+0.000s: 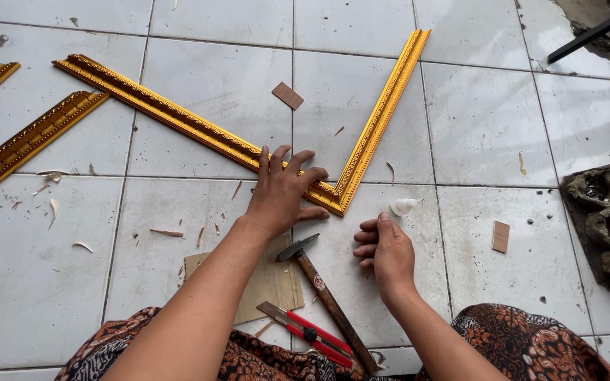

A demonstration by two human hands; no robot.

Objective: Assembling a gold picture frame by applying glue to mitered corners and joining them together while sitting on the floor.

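Note:
Two gold ornate frame mouldings [178, 116] meet in a V-shaped corner [340, 197] on the white tiled floor. My left hand [284, 189] lies flat with fingers spread on the long left moulding, just beside the corner joint. My right hand [384, 250] rests on the floor below the corner, fingers curled, with nothing visible in it. A hammer [323, 293] with a wooden handle lies between my hands, its head near my left wrist. A small white blob [402, 206] sits on the tile just right of the corner.
A red utility knife [305, 330] and a thin plywood sheet [266, 282] lie near my lap. Two more gold mouldings [22, 141] lie at far left. Small wood chips [288, 95] [500, 236], shavings, and a dark clumped block [605, 222] at right.

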